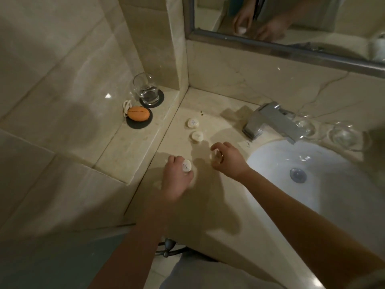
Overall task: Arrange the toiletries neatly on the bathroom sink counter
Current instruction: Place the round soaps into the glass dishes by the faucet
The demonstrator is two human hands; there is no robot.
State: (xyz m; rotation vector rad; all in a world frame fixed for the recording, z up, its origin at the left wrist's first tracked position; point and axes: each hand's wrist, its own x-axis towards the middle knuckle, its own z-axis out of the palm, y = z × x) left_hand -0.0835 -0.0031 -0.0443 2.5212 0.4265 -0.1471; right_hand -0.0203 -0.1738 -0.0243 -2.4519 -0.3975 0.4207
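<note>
Over the beige counter [208,207], the left hand [177,181] grips a small white toiletry [186,165]. At its 3 o'clock, the right hand [229,162] curls around a blurred pale item [216,155]. At 12 o'clock a printed disc [193,123] and a plain disc [197,136] lie on the counter.

the beige marble counter [208,209] carries a white basin [333,184] at three o'clock, a chrome tap [268,122] at one, and at twelve a printed white packet [193,123] just beside a plain white packet [197,136].
</note>
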